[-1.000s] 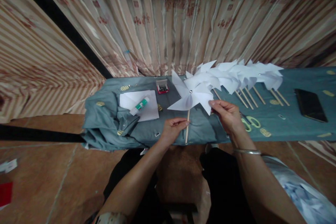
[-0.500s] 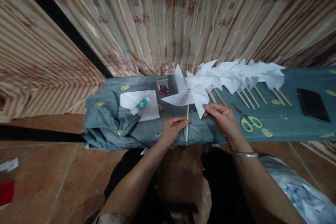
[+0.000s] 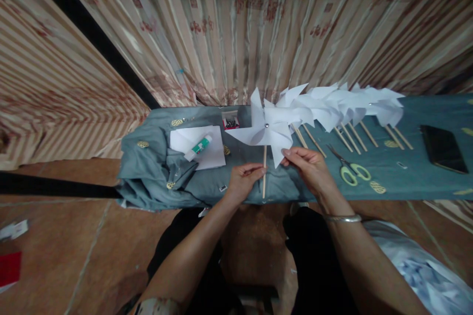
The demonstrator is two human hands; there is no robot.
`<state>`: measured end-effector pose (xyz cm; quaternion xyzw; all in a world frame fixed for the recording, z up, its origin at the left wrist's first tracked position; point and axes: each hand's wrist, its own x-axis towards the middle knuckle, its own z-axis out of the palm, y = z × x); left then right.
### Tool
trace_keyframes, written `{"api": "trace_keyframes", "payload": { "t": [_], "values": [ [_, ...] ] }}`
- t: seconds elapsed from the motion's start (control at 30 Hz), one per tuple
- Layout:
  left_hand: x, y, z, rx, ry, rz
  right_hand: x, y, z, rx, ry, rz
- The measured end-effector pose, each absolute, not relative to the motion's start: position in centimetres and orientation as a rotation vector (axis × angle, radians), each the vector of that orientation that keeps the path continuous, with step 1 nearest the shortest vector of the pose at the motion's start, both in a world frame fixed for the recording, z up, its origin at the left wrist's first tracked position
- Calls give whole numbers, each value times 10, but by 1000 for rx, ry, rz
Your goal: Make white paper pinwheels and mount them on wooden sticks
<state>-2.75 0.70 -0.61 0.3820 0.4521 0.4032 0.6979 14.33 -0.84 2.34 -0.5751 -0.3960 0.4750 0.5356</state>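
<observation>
A white paper pinwheel (image 3: 275, 130) with a silver pin at its centre is held upright over the cloth-covered table. My left hand (image 3: 244, 180) pinches its thin wooden stick (image 3: 264, 184) between thumb and fingers. At the tip of the lowest blade, my right hand (image 3: 306, 165) has its thumb and fingertips closed on the paper. Behind and to the right, several finished-looking white pinwheels (image 3: 325, 103) lie overlapping in a row, their sticks pointing towards me.
Green-handled scissors (image 3: 351, 170) lie right of my right hand, and a black phone (image 3: 443, 148) farther right. On the left are white paper sheets (image 3: 214, 155), a glue stick (image 3: 200, 145) and a small red box of pins (image 3: 230, 122). A plastic bag (image 3: 417, 261) stands at lower right.
The pinwheel's head has turned slightly clockwise, its lowest blade swinging left. My right hand has moved a little left with that blade; my left hand stays on the stick.
</observation>
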Motion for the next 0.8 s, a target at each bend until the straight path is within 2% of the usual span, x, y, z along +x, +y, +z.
{"api": "trace_keyframes", "payload": {
  "t": [0.8],
  "values": [
    [-29, 5, -6, 926, 980, 871, 125, -9, 27, -1371, -953, 1251]
  ]
}}
